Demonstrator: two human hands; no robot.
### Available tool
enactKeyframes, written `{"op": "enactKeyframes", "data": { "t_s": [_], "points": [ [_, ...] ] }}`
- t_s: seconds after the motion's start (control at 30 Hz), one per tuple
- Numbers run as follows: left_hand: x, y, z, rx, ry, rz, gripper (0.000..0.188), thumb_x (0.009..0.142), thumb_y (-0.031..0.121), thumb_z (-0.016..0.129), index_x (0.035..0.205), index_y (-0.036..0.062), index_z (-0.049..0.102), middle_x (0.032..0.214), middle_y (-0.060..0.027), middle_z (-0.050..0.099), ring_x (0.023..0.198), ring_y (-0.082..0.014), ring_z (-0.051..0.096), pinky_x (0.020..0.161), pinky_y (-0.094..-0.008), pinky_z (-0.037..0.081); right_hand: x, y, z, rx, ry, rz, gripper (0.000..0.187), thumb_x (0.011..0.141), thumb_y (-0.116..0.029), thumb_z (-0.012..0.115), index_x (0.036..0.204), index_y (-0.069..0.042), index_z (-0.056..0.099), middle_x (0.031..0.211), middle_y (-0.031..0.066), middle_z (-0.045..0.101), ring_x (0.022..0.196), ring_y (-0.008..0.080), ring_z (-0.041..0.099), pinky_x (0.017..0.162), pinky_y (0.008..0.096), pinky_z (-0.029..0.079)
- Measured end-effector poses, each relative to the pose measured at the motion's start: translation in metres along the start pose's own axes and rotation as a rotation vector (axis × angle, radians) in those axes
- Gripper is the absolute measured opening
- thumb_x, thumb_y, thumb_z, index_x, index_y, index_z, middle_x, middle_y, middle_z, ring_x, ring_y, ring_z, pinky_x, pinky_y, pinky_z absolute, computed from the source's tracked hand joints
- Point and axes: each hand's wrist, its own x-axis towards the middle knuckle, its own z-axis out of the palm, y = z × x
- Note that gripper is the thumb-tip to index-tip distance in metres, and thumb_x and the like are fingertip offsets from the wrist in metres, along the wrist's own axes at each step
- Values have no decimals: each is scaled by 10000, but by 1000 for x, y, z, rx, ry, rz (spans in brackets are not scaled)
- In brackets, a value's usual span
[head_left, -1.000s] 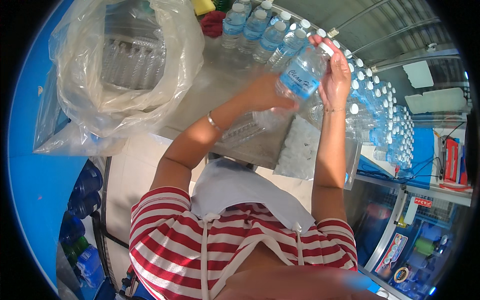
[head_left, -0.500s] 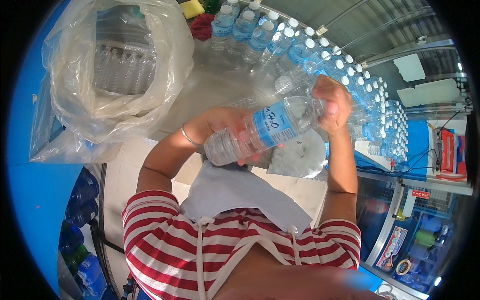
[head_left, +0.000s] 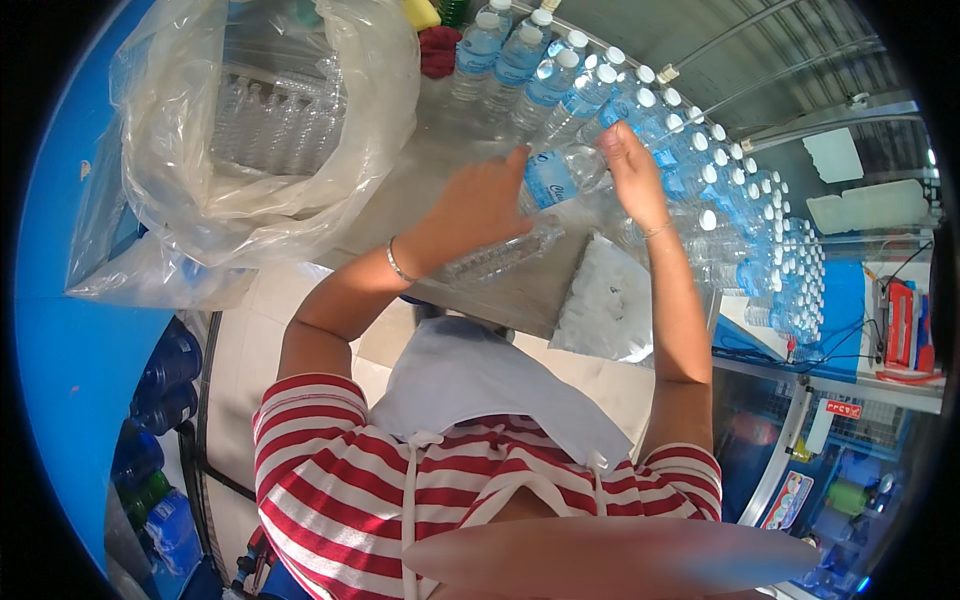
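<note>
The labelled bottle (head_left: 550,182) hung tilted above the metal table (head_left: 450,120), between its near edge and the capped bottles (head_left: 550,82) along its far edge. Its long axis slanted from a base at the left hand (head_left: 473,207) to a neck at the right hand (head_left: 637,178), which was nearer the cap end. The left fingers wrapped the lower body; the right ones bent about the neck, though whether they gripped it could not be told
</note>
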Motion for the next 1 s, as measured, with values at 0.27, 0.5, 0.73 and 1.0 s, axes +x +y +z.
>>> {"op": "enactKeyframes", "data": {
  "t_s": [0.27,0.5,0.73,1.0],
  "points": [
    [24,-38,34,-295,384,118,879,660,184,797,1390,29,332,1173,-256,585,1101,-438,546,910,-463,464,29,-37,26,-342,171,-83,213,944,-260,554,856,-65,545,688,165,609,659,390,599,565,446,452],
    [42,-124,81,-115,358,-56,792,678,179,804,1332,-43,416,1250,-268,535,1148,-422,525,956,-460,437,43,-49,78,-365,84,-279,283,902,-309,629,1030,-60,586,897,157,630,799,364,613,627,436,469],
    [91,-195,77,124,665,-366,597,718,215,797,1202,-11,530,1095,-231,622,1062,-428,578,868,-462,476,-35,-33,38,-116,-13,-142,353,873,-145,664,1206,-57,586,997,155,574,788,268,585,638,345,483],
    [165,-248,49,196,627,-347,614,755,190,745,1278,-9,489,1192,-230,586,1135,-392,553,932,-429,447,-181,20,-53,-183,-89,425,301,828,-53,689,1122,-54,623,950,138,612,673,236,602,625,325,488]
  ]
}}
